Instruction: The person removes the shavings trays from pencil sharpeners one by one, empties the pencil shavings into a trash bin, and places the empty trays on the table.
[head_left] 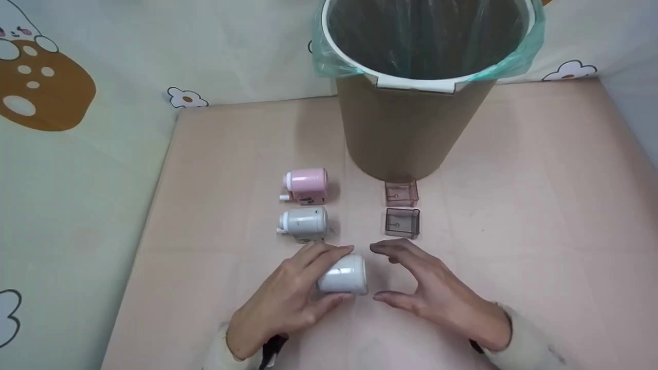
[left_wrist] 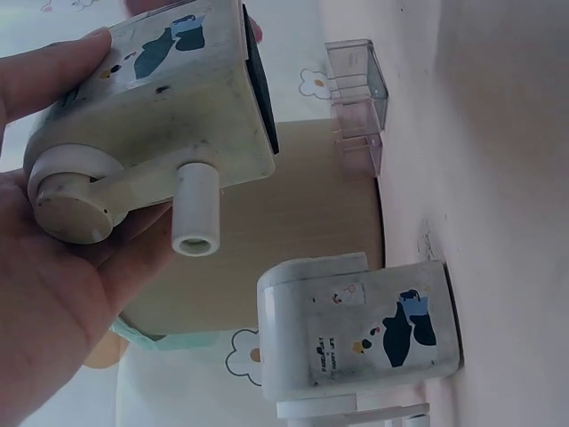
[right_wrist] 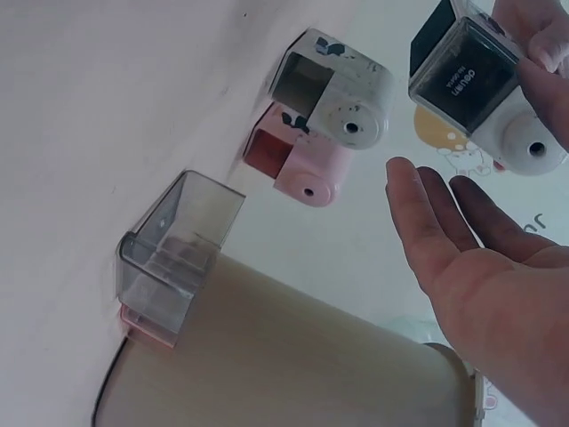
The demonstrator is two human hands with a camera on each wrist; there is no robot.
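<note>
My left hand [head_left: 290, 293] holds a white crank pencil sharpener [head_left: 345, 275] between thumb and fingers. In the left wrist view its white crank handle [left_wrist: 196, 205] points down and a penguin-like print marks its side. A dark drawer [right_wrist: 471, 78] sits in its front, seen in the right wrist view. To its right my right hand [head_left: 439, 295] is apart from it, thumb and fingers spread, holding nothing. Beyond the left hand stand a grey-white sharpener [head_left: 307, 221] and a pink sharpener [head_left: 311, 180], both with drawer slots uncovered in the right wrist view.
A smoky clear drawer [head_left: 402, 223] and a pinkish clear drawer [head_left: 401, 195] lie in line beyond my right hand. Behind them a tall brown bin [head_left: 406, 123] with a green liner bag [head_left: 325, 54] stands at the back, close to the pinkish drawer.
</note>
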